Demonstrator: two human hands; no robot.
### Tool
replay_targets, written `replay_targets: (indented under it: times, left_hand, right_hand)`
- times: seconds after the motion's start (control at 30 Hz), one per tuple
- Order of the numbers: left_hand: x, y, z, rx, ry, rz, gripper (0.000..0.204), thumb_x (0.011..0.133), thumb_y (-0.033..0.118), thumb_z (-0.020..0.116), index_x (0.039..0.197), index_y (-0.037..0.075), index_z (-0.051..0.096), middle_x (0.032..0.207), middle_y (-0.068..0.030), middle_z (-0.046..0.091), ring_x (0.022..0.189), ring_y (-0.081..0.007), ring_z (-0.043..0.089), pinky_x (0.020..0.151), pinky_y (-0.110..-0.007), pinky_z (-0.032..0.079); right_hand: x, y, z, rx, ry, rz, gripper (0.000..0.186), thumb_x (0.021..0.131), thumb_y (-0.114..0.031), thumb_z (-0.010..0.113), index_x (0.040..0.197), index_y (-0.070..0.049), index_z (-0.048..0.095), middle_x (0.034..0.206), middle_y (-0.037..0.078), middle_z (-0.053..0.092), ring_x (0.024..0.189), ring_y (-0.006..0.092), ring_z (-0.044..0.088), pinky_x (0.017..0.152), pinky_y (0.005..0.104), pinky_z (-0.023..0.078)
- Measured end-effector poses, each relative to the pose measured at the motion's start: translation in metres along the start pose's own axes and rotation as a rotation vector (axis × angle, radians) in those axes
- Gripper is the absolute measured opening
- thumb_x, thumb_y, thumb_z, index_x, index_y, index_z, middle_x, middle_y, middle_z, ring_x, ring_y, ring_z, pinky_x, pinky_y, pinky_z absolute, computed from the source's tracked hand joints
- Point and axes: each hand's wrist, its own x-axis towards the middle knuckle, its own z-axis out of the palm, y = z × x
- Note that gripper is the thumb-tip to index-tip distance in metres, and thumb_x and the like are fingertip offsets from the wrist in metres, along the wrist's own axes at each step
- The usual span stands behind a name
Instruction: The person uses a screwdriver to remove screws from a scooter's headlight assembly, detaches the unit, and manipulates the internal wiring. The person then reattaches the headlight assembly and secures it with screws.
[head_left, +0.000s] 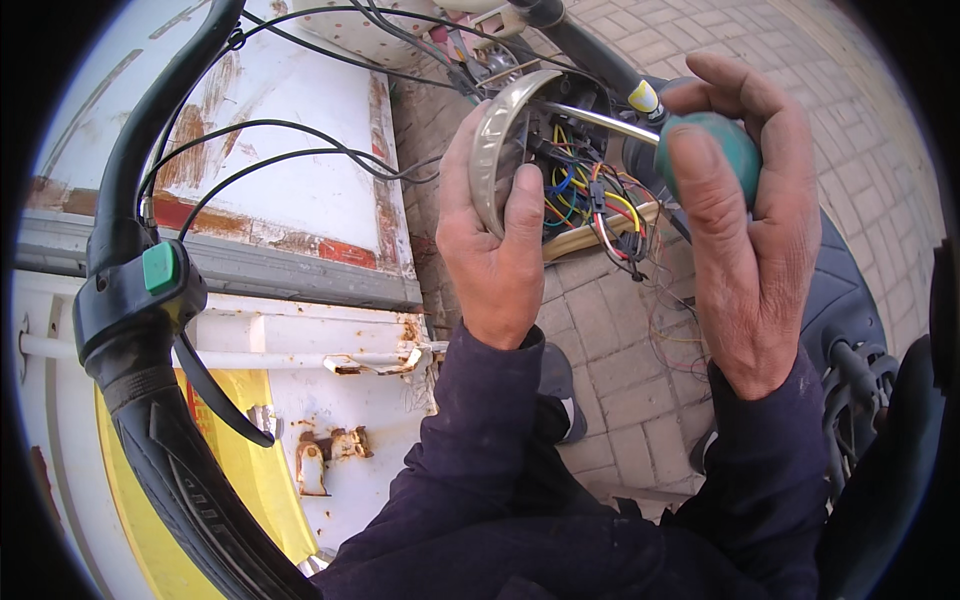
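Steadying the headlamp [487, 165], left hand [492, 265] is clasping its rim; right hand [757, 240] is curling around a screwdriver [738, 155], probably working inside. Next move is likely demanding steady tip alignment.

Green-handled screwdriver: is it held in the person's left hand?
No: the right hand holds the screwdriver by its green handle, while the left hand holds a pale-rimmed round part.

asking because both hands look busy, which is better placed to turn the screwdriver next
Probably the right hand: it already holds the screwdriver by its green handle, while the left hand is occupied gripping the rounded translucent cover.
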Motion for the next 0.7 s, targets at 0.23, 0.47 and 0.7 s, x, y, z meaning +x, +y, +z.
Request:
replay_targets:
  times: [0.23, 0.47, 0.7]
  left_hand:
    - [0.0002, 0.0035, 0.0003, -0.068, 0.010, -0.053, 0.052, 0.102, 0.014, 0.063, 0.147, -0.007, 0.047, 0.135, -0.0164, 0.062, 0.122, -0.0212, 0.061, 0.107, -0.034, 0.046]
    - [-0.0004, 0.0018, 0.0002, -0.025, 0.022, -0.029, 0.051, 0.103, 0.013, 0.061, 0.147, -0.007, 0.046, 0.135, -0.0167, 0.062, 0.122, -0.0205, 0.060, 0.107, -0.033, 0.046]
    - [-0.0009, -0.0003, -0.0028, -0.081, 0.006, -0.025, 0.052, 0.103, 0.013, 0.062, 0.148, -0.007, 0.046, 0.134, -0.0155, 0.062, 0.121, -0.0192, 0.060, 0.106, -0.033, 0.046]
  right_hand:
    - [0.0033, 0.0029, 0.0063, -0.019, 0.015, -0.223, 0.044, 0.096, -0.017, 0.069, 0.135, 0.000, 0.056, 0.123, 0.010, 0.061, 0.112, 0.0162, 0.057, 0.097, 0.0293, 0.047]
    - [-0.0046, -0.0057, 0.0083, -0.003, 0.028, 0.054, 0.053, 0.102, -0.035, 0.066, 0.139, 0.000, 0.052, 0.120, 0.013, 0.061, 0.110, 0.0187, 0.058, 0.095, 0.0315, 0.048]
    - [0.0046, -0.0024, 0.0070, -0.153, -0.006, -0.186, 0.050, 0.103, -0.036, 0.064, 0.136, 0.000, 0.055, 0.119, 0.012, 0.061, 0.108, 0.0194, 0.060, 0.094, 0.0318, 0.049]
